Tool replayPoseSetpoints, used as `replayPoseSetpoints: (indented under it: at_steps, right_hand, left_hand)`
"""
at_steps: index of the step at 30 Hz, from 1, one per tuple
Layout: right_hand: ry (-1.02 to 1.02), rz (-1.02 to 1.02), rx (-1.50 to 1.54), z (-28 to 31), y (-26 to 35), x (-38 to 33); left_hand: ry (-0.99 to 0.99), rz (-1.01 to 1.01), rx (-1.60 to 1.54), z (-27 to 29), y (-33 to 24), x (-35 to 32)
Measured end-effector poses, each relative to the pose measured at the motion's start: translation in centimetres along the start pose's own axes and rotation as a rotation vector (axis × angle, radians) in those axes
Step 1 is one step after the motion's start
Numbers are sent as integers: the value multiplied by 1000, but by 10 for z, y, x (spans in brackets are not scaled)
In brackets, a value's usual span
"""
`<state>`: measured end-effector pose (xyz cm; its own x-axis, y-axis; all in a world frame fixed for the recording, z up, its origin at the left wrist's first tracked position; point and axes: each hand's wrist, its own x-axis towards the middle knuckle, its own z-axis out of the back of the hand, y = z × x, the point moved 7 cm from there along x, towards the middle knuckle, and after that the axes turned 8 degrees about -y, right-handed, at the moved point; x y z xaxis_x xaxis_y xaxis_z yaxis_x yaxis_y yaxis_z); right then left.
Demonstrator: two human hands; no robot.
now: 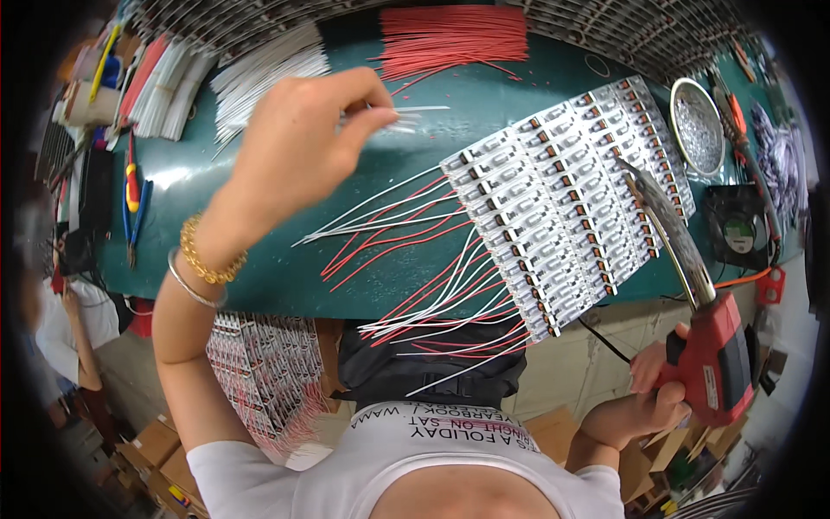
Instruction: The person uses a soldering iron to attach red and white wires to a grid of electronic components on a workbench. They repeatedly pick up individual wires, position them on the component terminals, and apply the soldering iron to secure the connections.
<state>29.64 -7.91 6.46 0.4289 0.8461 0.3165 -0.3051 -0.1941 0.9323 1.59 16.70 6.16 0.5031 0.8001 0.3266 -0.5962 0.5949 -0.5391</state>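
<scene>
My left hand (298,130) is raised over the green table, thumb and fingers pinched on a few short white wires (428,108). With my right hand (653,398) I grip a red and black soldering gun (711,368). Its long metal nose reaches over the right part of a panel of circuit boards (553,199); whether the tip touches cannot be told. The panel lies slanted on the table, carrying rows of small parts. Red wires (367,251) and white wires (372,208) trail from its left edge, the nearest ones hanging past the table's front edge.
Bundles of white wires (272,73) and red wires (454,41) lie at the back. Pliers (134,195) rest at the left. A round metal dish (697,127) and a black box (737,223) stand at the right. More wired panels (264,368) sit below the table; another person (82,329) is far left.
</scene>
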Motion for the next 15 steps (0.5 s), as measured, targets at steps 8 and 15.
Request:
replayPoseSetpoints:
  at_steps: [8,15]
  right_hand:
    - [-167,-225,-39,-48,-17,15]
    - [-137,-344,42,-58,-33,26]
  left_hand:
    - [54,232,-427,-64,-13,5]
    - [178,360,-456,-88,-4,9]
